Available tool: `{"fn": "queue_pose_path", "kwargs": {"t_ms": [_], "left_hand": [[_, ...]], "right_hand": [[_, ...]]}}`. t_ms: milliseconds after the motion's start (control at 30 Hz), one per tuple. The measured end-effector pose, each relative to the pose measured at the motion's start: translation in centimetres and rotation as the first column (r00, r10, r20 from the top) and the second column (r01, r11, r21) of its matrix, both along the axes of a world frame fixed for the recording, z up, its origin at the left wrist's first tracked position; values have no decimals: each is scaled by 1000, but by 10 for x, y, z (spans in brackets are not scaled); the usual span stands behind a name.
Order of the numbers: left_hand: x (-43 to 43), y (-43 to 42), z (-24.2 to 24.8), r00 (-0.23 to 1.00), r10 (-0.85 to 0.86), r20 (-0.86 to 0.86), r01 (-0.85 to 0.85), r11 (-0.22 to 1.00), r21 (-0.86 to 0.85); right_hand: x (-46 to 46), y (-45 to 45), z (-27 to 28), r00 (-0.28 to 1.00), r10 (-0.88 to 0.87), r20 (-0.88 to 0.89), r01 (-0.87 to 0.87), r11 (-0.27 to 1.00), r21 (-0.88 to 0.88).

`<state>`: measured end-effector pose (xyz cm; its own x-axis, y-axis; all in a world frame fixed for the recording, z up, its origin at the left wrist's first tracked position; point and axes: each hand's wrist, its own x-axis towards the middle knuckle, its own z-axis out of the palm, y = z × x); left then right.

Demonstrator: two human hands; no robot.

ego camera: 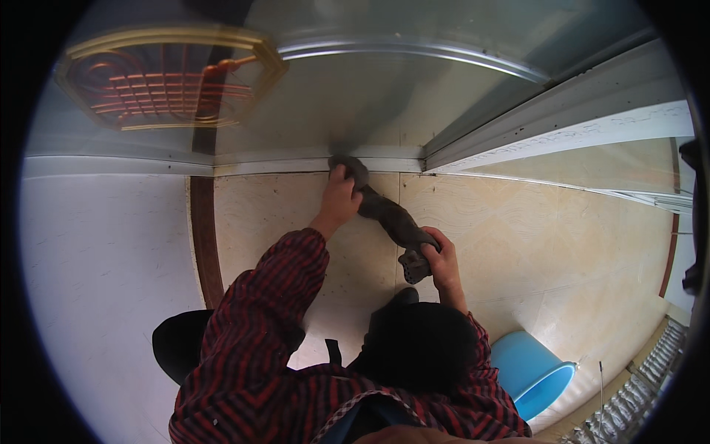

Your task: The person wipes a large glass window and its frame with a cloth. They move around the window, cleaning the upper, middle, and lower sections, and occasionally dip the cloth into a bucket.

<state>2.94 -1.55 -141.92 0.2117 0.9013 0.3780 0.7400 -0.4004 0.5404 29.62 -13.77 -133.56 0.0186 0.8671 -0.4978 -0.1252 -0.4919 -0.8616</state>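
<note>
A dark grey-brown cloth [391, 219] stretches in a twisted length between my two hands. My left hand [339, 198] grips its far end and lies against the white bottom rail [283, 166] of a glass partition, where the cloth touches the rail. Closer to my body, my right hand [442, 261] holds the other end above the tiled floor [516, 238]. A bunched, dotted-looking end of the cloth hangs below the right hand's fingers. The far end looks slightly blurred.
Upright glass [344, 105] bears a gold-framed octagonal ornament [172, 77] at upper left. A white metal frame post [554, 122] runs off to the right. A light-blue plastic bucket [524, 358] is at lower right. My dark-clad knee [421, 344] is below the right hand. A brown floor strip [204, 238] lies left.
</note>
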Motion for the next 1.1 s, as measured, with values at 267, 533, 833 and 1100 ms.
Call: {"fn": "queue_pose_path", "kwargs": {"t_ms": [267, 533, 833, 1100], "left_hand": [[126, 8, -43, 456, 373, 808, 240, 823, -515], [150, 22, -64, 855, 126, 503, 68, 934, -350], [144, 16, -70, 899, 83, 431, 120, 899, -422], [163, 17, -88, 958, 134, 252, -16, 907, -421]], "right_hand": [[29, -31, 8, 980, -87, 178, 93, 995, -27], [38, -40, 8, 980, -88, 181, 100, 993, -57], [40, -32, 6, 971, -101, 219, 112, 993, -38], [44, -35, 10, 963, -138, 232, 142, 990, 0]]}}
